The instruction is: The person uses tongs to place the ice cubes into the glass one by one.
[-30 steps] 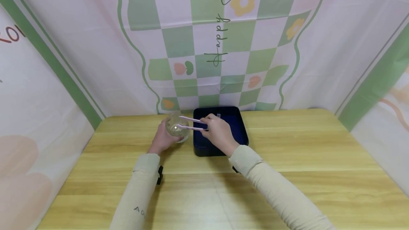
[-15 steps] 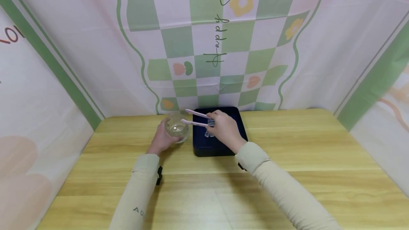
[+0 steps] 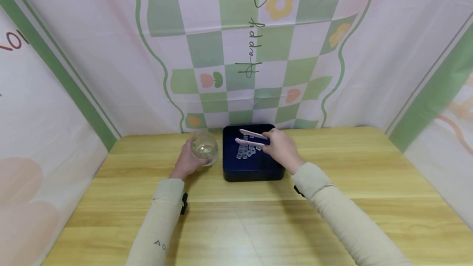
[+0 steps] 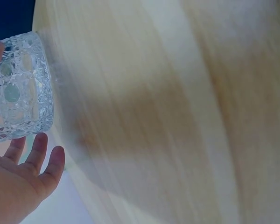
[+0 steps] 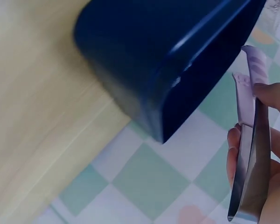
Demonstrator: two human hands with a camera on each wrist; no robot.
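Note:
My left hand holds a clear drinking glass standing on the table. In the left wrist view the glass shows a cut diamond pattern, with the thumb on one side and the fingers on the other. My right hand grips metal tongs with pink tips. The right wrist view shows the tongs with their arms apart and nothing between the tips. They hang over a dark blue square box, in which several clear cubes lie, partly covered by the tongs.
The box stands right of the glass, against the back of the wooden table. Behind rises a cloth curtain with green and white checks. More cloth hangs at both sides.
My right hand has moved the tongs rightward, from over the glass to above the box, uncovering the clear cubes. The left hand and the glass have stayed in place.

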